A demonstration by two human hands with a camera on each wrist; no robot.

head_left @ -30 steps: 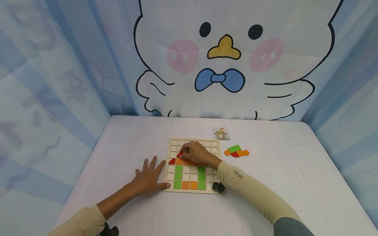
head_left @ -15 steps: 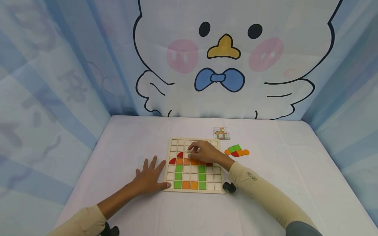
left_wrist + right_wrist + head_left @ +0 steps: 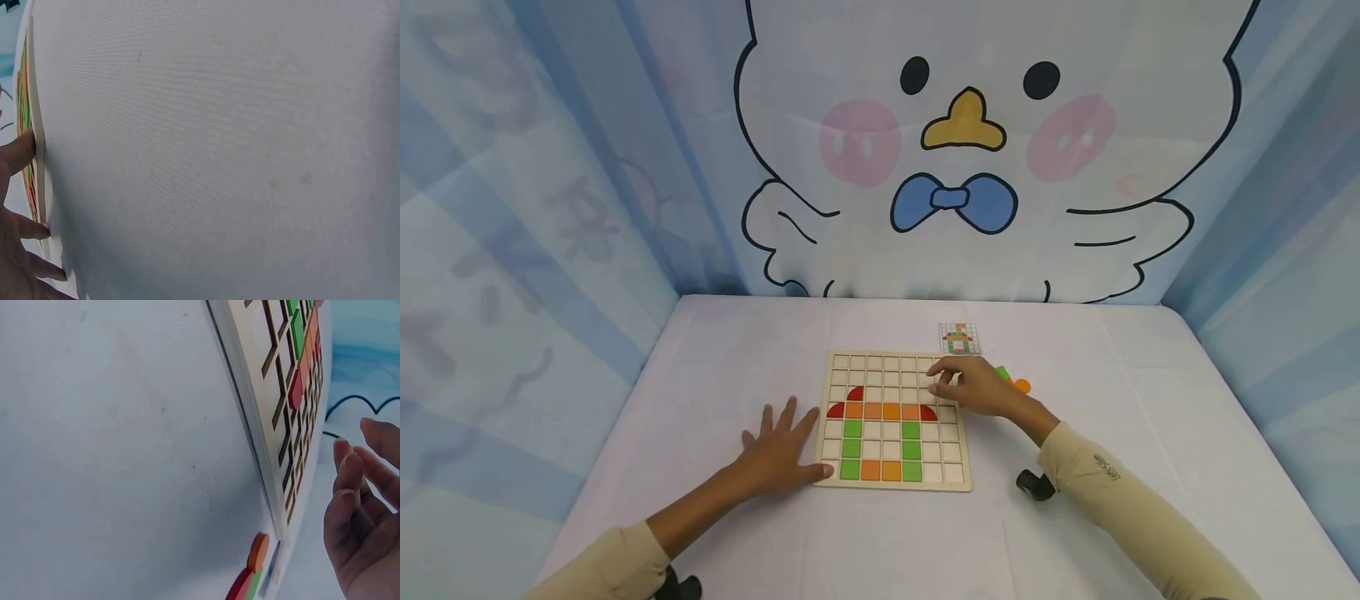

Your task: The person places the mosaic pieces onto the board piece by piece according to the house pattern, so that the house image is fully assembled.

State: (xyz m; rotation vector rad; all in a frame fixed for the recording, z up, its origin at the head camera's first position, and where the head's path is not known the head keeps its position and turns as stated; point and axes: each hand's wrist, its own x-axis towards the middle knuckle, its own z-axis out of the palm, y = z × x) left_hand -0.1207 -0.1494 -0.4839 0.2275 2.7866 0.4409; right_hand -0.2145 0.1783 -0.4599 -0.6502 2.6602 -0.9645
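Note:
In the head view a wooden grid board (image 3: 942,451) lies on the table. It bears green squares (image 3: 912,430), a row of orange squares (image 3: 891,412), and red quarter-circle pieces (image 3: 856,394) toward the left and right. My left hand (image 3: 778,450) rests with fingers spread on the cloth, its thumb touching the board's left edge; the left wrist view shows that thumb (image 3: 19,153) on the rim. Above the board's upper right is my right hand (image 3: 973,386), holding nothing, its fingers loosely bent. Loose pieces, an orange disc (image 3: 1022,386) among them, are partly hidden behind it.
A small pattern card (image 3: 959,337) lies behind the board. Beside the board's corner, the right wrist view shows loose orange (image 3: 259,552), red and green pieces. Patterned curtains (image 3: 955,250) enclose the white tabletop (image 3: 730,350) at the back and sides.
My right hand has let go of the upper red quarter-circle piece, which stays on the board, and moved right toward the loose pieces. The left hand stays in place.

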